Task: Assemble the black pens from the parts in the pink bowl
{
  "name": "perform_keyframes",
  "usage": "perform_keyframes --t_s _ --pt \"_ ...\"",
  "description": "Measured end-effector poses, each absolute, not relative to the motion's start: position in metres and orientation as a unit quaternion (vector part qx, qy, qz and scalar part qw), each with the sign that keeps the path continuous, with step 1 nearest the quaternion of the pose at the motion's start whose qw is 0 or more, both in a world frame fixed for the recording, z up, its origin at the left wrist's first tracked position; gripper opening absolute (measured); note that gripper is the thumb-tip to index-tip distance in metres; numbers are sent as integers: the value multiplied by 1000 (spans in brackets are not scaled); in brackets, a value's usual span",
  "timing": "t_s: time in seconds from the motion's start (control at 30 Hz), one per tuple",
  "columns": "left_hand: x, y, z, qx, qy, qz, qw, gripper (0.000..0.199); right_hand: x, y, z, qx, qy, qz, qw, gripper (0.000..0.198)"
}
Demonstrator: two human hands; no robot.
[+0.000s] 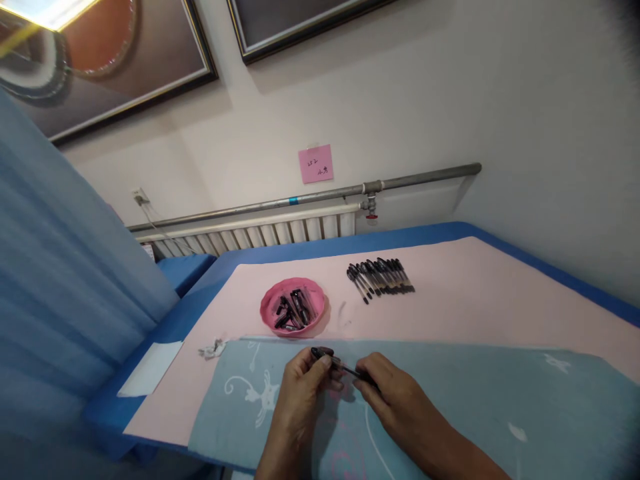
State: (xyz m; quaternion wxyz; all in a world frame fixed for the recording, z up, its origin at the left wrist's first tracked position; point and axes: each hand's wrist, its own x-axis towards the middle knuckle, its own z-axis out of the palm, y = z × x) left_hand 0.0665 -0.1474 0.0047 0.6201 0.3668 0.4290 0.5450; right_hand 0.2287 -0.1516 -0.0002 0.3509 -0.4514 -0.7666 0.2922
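A black-and-clear pen (345,366) is held slantwise between my two hands above the teal cloth. My left hand (303,383) pinches its black-capped end with thumb and fingers. The fingers of my right hand (393,390) are wrapped round the opposite, dark end, partly hiding it. Just beyond my left hand stands a pink basket (267,308) with black pen parts (295,310) and clear tubes lying in it. A row of similar pens (381,277) lies side by side at the back, to the right of the basket.
The teal patterned cloth (450,387) covers the front of a pink sheet (450,307) on a blue-edged table. White paper (150,369) and a small crumpled scrap (213,349) lie at left. A blue curtain (65,267) hangs there. Behind are a radiator (280,232) and pipe (330,195).
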Motion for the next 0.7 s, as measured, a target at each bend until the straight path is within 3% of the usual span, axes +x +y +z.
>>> perform_keyframes --t_s 0.23,0.47,0.63,0.7 --pt "66 -146 -1 403 411 530 623 18 227 -149 -7 -466 -742 372 306 17" --pt "68 -144 -7 385 415 532 630 15 220 -150 -10 -464 -762 299 338 7" --pt "66 -144 -9 400 412 522 631 16 218 -146 -10 -469 -719 414 303 10" --pt "66 -143 -11 386 414 527 634 16 217 -145 -10 -462 -729 398 310 10"
